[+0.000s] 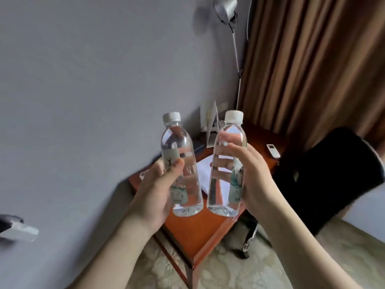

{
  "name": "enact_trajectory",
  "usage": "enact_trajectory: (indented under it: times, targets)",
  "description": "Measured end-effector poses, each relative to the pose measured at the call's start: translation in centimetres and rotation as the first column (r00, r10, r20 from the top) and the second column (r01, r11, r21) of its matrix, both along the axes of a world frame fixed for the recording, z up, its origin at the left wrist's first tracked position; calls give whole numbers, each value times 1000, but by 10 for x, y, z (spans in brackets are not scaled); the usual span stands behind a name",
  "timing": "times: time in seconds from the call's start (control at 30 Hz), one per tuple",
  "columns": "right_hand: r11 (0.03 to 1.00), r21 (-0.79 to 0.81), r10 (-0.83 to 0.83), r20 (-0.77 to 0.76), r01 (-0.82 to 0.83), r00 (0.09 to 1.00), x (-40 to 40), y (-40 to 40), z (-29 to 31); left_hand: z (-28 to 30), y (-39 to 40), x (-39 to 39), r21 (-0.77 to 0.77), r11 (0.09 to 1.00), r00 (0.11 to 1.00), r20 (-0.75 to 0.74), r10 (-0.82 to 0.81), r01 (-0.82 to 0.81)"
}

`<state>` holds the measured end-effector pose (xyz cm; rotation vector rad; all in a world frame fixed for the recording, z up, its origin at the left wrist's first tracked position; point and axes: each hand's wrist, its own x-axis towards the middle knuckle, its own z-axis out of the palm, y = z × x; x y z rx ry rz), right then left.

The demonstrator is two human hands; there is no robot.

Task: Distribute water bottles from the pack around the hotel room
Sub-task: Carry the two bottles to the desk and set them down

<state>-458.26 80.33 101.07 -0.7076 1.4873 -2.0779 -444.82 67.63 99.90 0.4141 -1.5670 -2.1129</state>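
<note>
My left hand [153, 190] grips a clear water bottle [180, 147] with a white cap and a pale green label, held upright in the air. A second bottle of the same kind [230, 142] stands upright in my right hand [253, 178], close beside the first. Both bottles hover above a reddish wooden desk [200, 234] against the grey wall. The bottle pack is not in view.
On the desk lie white paper [205, 172], a folded card stand [212, 124] and a white remote [273, 150]. A black chair [325, 176] stands to the right of the desk. A floor lamp [227, 9] and brown curtains [312, 65] fill the far corner.
</note>
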Motion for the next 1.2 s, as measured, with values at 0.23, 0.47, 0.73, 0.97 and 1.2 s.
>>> enact_trajectory:
  times: [0.23,0.47,0.73,0.97,1.2]
  targets:
    - [980,136,167,-186,-143,968,-68,-104,-50,-50,-97,-53,-172,952,965,18,261,-255]
    - [925,284,322,-229,-253,919,-129,-183,-130,-130,-169,-97,-323,877,886,181,426,-356]
    - [778,477,557,-224,-408,800,-188,-264,-254,-250,-217,-131,-315,798,730,327,600,-514]
    - [738,473,625,-212,-480,752,-213,-324,-356,-343,-250,-148,-324,734,623,390,678,-597]
    - [687,453,697,-192,-568,691,-214,-346,-409,-399,-269,-166,-343,726,595,419,686,-595]
